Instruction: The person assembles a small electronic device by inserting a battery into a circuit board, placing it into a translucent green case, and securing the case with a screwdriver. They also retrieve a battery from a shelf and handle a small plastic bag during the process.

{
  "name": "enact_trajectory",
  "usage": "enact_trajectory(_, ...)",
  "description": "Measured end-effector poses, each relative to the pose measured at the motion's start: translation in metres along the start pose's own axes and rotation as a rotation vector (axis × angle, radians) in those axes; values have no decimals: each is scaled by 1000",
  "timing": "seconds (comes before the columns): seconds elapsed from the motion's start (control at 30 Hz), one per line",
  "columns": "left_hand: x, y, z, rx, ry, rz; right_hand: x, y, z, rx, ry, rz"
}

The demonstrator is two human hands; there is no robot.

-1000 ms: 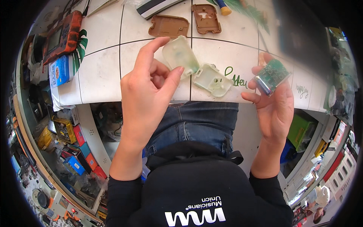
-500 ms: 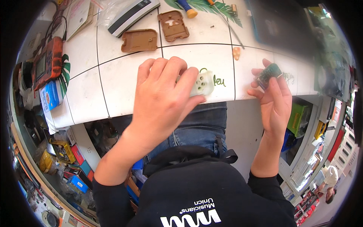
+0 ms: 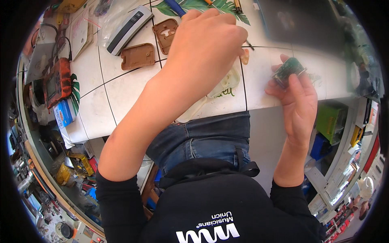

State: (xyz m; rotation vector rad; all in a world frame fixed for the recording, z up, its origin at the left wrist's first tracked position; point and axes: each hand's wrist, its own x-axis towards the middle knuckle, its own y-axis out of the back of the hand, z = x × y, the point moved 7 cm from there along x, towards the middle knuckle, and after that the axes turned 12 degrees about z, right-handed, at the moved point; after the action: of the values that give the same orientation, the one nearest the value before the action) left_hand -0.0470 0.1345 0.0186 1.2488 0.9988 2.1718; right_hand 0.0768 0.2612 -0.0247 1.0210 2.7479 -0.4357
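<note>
My left hand (image 3: 212, 38) reaches across the table with its fingers curled, and its fingertips meet the edge of a small tan button pad (image 3: 245, 57). The hand hides whether that pad is gripped. Below the wrist lies a translucent whitish shell (image 3: 230, 79) with holes in it. Another pale shell part (image 3: 191, 112) shows from under the forearm at the table's front edge. My right hand (image 3: 296, 91) is closed around a small green circuit board (image 3: 291, 69), raised over the right side of the table.
Two brown case halves, one flat (image 3: 137, 56) and one with cutouts (image 3: 164, 34), lie left of my left hand. Behind them are a black-and-silver device (image 3: 130, 29) and a blue-handled tool (image 3: 174, 6). An orange handheld meter (image 3: 57, 83) stands far left; a dark mat (image 3: 298, 24) lies back right.
My left hand has left the translucent shell and moved forward and right to the tan button pad. The shell parts now lie on the table. My right hand still holds the circuit board.
</note>
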Motion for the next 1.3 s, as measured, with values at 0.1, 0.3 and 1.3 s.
enact_trajectory(0.1, 3, -10, 3, -65, 38, -44, 1, 1, 1, 0, 4, -4)
enact_trajectory(0.3, 8, -13, -7, -327, 194, -173, 3, 2, 0, 20, 3, -3)
enact_trajectory(1.3, -56, 47, 32, -43, 43, 252, -1, 4, 2, -81, 96, 5)
